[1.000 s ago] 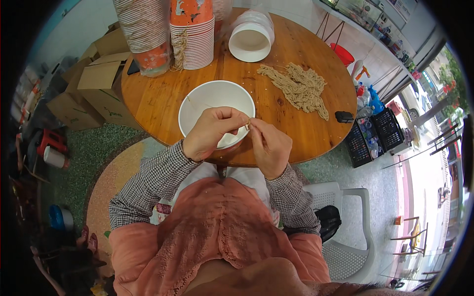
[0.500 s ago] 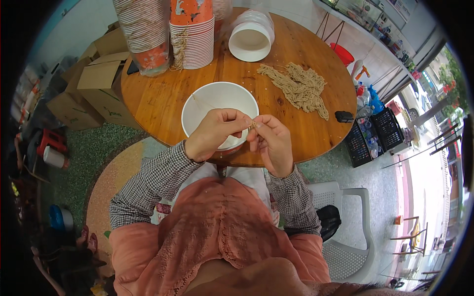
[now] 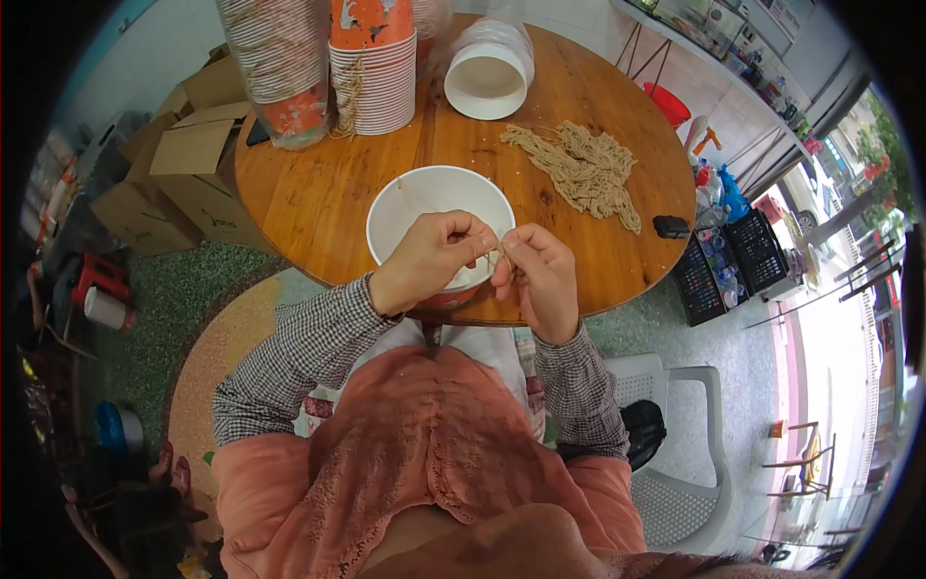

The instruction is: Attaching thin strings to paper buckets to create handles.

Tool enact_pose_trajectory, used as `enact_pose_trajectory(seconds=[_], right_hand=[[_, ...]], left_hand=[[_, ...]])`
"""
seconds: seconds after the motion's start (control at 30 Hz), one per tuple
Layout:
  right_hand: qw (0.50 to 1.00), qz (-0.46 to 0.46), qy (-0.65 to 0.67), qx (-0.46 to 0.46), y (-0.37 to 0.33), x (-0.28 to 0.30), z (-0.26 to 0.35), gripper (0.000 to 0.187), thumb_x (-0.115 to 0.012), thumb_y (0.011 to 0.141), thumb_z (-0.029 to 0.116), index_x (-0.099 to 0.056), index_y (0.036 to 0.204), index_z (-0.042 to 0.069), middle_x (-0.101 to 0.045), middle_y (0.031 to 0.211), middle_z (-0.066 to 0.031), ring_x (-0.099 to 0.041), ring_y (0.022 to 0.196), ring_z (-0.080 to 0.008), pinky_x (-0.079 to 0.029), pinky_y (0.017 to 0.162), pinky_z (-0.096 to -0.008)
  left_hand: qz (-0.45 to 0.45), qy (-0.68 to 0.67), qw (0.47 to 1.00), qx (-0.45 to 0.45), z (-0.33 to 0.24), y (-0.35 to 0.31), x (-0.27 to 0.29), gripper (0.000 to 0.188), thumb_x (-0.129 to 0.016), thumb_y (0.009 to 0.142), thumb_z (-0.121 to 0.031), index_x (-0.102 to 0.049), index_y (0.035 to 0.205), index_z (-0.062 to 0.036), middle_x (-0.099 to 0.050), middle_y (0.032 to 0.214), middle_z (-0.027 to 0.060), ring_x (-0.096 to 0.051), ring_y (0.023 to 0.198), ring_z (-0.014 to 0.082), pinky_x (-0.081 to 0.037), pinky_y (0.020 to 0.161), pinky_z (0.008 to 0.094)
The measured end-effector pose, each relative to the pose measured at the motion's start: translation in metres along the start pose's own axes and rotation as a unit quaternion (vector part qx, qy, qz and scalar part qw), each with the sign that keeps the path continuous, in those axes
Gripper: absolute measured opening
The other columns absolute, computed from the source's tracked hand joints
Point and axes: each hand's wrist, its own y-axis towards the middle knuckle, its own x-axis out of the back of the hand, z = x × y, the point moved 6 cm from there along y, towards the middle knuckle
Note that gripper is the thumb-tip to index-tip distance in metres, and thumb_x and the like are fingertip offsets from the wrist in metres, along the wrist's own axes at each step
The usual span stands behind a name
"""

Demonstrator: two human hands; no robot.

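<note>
A white-lined paper bucket (image 3: 386, 207) stands at the table's near edge, a scrap of orange showing on its outside. Over its near rim, my left hand (image 3: 424, 261) pinches a thin tan twine (image 3: 495, 255) between thumb and forefinger. Close on its right, my right hand (image 3: 548, 285) pinches the same twine, which forms a small loop or knot between the fingertips; its exact shape is too small to tell. A bit of twine also shows at the bucket's far left rim. Farther right lies a loose heap of tan twine (image 3: 584, 174).
Behind stand stacked orange-and-white buckets (image 3: 373, 92), a plastic-wrapped stack (image 3: 280, 63) and a white bucket stack on its side (image 3: 485, 85). A small black object (image 3: 671, 227) sits at the wooden table's (image 3: 309, 212) right edge. Cardboard boxes (image 3: 198, 169) flank it left, a white chair (image 3: 675, 492) right.
The bucket has shifted slightly right and toward me. My fingertips have moved a little apart, and more of the twine shows between them.
</note>
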Motion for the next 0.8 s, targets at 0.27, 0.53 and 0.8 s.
enact_pose_trajectory(seconds=[0.27, 0.53, 0.8], right_hand=[[0.998, 0.001, 0.049, -0.03, -0.001, 0.0, -0.01, 0.02, -0.05, 0.096, 0.018, -0.055, 0.085, 0.002, -0.058, 0.059, -0.0053, -0.05, 0.044, -0.0084, -0.04, 0.039, -0.0196], [0.98, 0.037, 0.183, -0.067, 0.0, -0.003, -0.003, 0.024, -0.048, 0.098, 0.019, -0.057, 0.101, -0.002, -0.06, 0.065, -0.0065, -0.053, 0.048, -0.0094, -0.042, 0.044, -0.019], [1.0, 0.003, 0.02, 0.024, -0.005, 0.004, -0.002, 0.018, -0.059, 0.091, 0.007, -0.059, 0.105, -0.004, -0.063, 0.073, -0.0067, -0.059, 0.058, -0.0094, -0.047, 0.05, -0.0199]], left_hand=[[0.065, -0.08, 0.992, 0.073, 0.0, 0.0, -0.01, 0.023, -0.057, 0.094, -0.024, -0.062, 0.093, -0.001, -0.056, 0.081, -0.003, -0.049, 0.075, 0.0063, -0.042, 0.071, 0.0205], [0.06, -0.131, 0.986, 0.084, 0.005, 0.003, -0.01, 0.018, -0.058, 0.091, -0.017, -0.063, 0.084, -0.0011, -0.057, 0.075, -0.0022, -0.05, 0.069, 0.0047, -0.041, 0.063, 0.0182], [0.068, -0.137, 0.986, 0.061, 0.004, 0.003, -0.01, 0.018, -0.058, 0.091, -0.017, -0.063, 0.088, 0.0002, -0.059, 0.078, -0.0009, -0.052, 0.07, 0.0058, -0.042, 0.064, 0.0191]])
